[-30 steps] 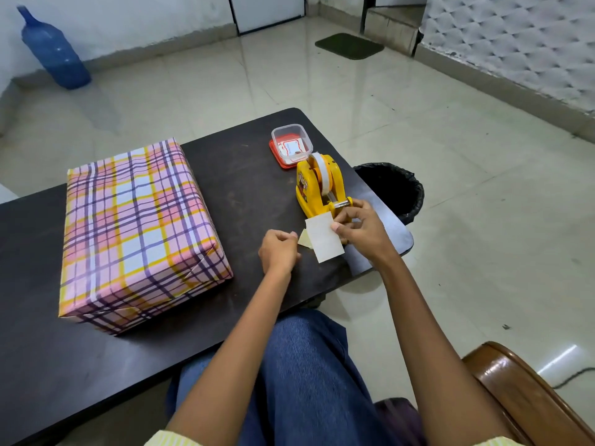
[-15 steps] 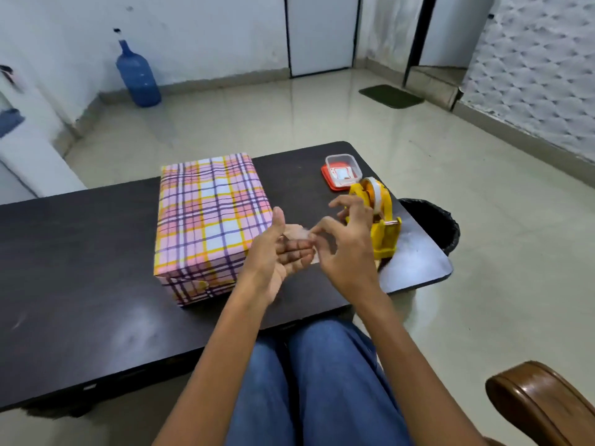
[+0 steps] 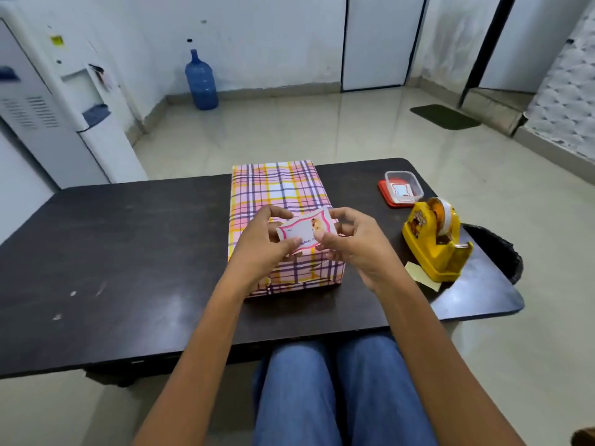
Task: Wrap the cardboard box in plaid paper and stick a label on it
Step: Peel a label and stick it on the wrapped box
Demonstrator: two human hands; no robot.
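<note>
- Box (image 3: 280, 191) fully covered in plaid paper (image 3: 289, 280), pink with yellow and purple lines; lies at the middle of the dark table (image 3: 128, 252), long side running 6 to 12 o'clock.
- Label (image 3: 304, 230), white with a wavy pink border and a small picture at its right end, held over the near half of the box top, tilted, right end raised toward 1 o'clock. Touching the paper or just above it: cannot tell.
- Left hand (image 3: 262, 249) pinching the label's left end, thumb on the near edge, fingers curled over the far edge.
- Right hand (image 3: 357, 249) pinching the label's near right corner between thumb and forefinger; other fingers loosely curled.
- Yellow tape dispenser (image 3: 431, 243) at 3 o'clock of the box, well apart from it, near the table's right edge.
- Pale scrap of paper (image 3: 421, 275) flat on the table at 4 o'clock, just beside the dispenser's near end.
- Clear tub (image 3: 402, 188) on a red lid at 2 o'clock, something white and red inside.
- Black bin (image 3: 495, 249) on the floor at 3 o'clock, past the table edge.
- Blue water bottle (image 3: 201, 82) against the far wall at 11 o'clock; white water cooler (image 3: 64, 101) at 10 o'clock; dark mat (image 3: 446, 116) at 1 o'clock.
- Blue jeans (image 3: 322, 391) at 6 o'clock, below the near table edge.
</note>
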